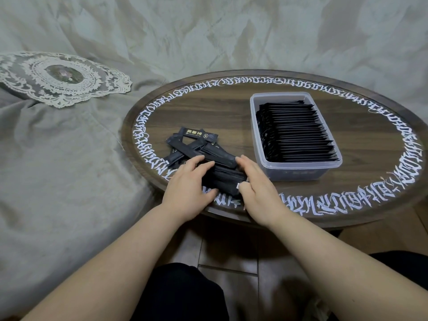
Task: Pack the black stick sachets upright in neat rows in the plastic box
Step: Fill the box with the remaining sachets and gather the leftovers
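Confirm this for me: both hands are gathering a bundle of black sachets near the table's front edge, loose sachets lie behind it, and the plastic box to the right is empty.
Not quite: the plastic box is not empty. The head view shows it nearly full of packed sachets in a tight row. The rest holds: the left hand and right hand gather the bundle, with loose sachets behind.

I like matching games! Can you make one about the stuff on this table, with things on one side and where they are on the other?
Things:
1. plastic box
2. bundle of sachets
3. loose sachets
4. lace doily

Places:
A. held between the left hand and right hand
B. on the grey cloth, off the table
C. on the table's right half, nearly full
D. scattered on the table just beyond the hands

Pairs: 1-C, 2-A, 3-D, 4-B
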`<action>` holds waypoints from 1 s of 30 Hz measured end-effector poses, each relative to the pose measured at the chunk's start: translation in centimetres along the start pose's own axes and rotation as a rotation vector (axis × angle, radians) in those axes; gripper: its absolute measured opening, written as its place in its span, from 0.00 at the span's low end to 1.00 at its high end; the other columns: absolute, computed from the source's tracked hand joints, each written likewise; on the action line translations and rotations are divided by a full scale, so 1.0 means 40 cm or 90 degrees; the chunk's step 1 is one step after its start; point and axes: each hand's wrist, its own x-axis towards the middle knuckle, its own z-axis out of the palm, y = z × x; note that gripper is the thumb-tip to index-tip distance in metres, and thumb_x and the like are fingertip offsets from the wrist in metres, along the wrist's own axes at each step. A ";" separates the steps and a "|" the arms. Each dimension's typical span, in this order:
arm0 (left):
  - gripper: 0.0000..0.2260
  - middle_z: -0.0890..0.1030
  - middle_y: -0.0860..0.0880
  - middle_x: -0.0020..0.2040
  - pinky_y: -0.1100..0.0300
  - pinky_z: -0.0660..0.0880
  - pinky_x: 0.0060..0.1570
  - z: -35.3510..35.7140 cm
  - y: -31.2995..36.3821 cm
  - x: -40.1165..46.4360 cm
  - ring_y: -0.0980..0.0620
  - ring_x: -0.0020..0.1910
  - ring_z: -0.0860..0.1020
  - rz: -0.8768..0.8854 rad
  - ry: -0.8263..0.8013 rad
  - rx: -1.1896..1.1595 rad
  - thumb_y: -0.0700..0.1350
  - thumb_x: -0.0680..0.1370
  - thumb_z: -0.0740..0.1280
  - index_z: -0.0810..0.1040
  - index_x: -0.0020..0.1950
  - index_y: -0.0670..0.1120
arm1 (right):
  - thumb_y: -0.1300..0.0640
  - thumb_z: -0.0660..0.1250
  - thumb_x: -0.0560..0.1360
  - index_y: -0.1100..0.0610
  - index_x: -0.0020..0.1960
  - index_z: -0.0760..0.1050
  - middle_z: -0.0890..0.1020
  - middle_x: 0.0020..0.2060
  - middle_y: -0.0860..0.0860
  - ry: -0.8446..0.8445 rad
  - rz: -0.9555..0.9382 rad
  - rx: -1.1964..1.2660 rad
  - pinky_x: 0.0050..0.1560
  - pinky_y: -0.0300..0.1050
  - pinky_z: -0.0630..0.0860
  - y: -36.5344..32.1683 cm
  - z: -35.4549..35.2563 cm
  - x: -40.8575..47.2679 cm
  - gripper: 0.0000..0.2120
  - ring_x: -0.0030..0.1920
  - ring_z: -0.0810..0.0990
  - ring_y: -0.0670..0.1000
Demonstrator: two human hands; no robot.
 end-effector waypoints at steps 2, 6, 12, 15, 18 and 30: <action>0.30 0.64 0.54 0.73 0.58 0.64 0.68 -0.003 0.000 0.002 0.54 0.71 0.65 -0.002 -0.007 -0.009 0.51 0.72 0.72 0.68 0.73 0.53 | 0.54 0.49 0.71 0.53 0.75 0.59 0.59 0.75 0.47 -0.017 -0.001 0.014 0.71 0.35 0.52 -0.001 -0.002 -0.002 0.32 0.74 0.56 0.43; 0.29 0.67 0.54 0.71 0.57 0.66 0.67 -0.004 -0.004 0.003 0.54 0.68 0.68 -0.006 -0.016 -0.014 0.49 0.71 0.72 0.69 0.72 0.52 | 0.52 0.49 0.72 0.54 0.72 0.65 0.67 0.72 0.49 0.017 -0.010 0.079 0.70 0.35 0.57 0.002 -0.004 -0.004 0.29 0.71 0.63 0.43; 0.29 0.69 0.55 0.66 0.54 0.70 0.63 -0.001 -0.008 0.002 0.55 0.65 0.70 -0.015 -0.004 -0.013 0.54 0.70 0.72 0.71 0.70 0.53 | 0.43 0.67 0.73 0.52 0.70 0.68 0.72 0.65 0.46 0.017 0.000 -0.004 0.65 0.36 0.64 0.001 0.005 0.001 0.28 0.65 0.70 0.44; 0.28 0.70 0.55 0.64 0.56 0.71 0.61 -0.005 -0.008 0.001 0.55 0.63 0.72 -0.021 -0.006 -0.021 0.55 0.69 0.73 0.72 0.68 0.54 | 0.48 0.71 0.71 0.55 0.71 0.67 0.71 0.68 0.48 0.000 -0.030 -0.134 0.65 0.31 0.58 0.012 0.015 0.006 0.31 0.67 0.68 0.46; 0.26 0.70 0.56 0.62 0.56 0.72 0.58 -0.009 -0.007 0.000 0.55 0.59 0.74 -0.014 -0.011 -0.040 0.54 0.68 0.74 0.74 0.65 0.54 | 0.50 0.70 0.72 0.55 0.67 0.71 0.74 0.64 0.49 0.038 -0.031 -0.215 0.64 0.37 0.62 0.020 0.017 0.008 0.26 0.65 0.70 0.50; 0.32 0.68 0.55 0.70 0.58 0.65 0.66 -0.010 -0.008 -0.005 0.54 0.67 0.68 0.008 -0.012 -0.016 0.54 0.71 0.73 0.68 0.72 0.53 | 0.58 0.70 0.71 0.53 0.55 0.77 0.77 0.52 0.47 0.019 -0.081 -0.173 0.53 0.36 0.65 0.019 0.012 0.003 0.13 0.55 0.73 0.50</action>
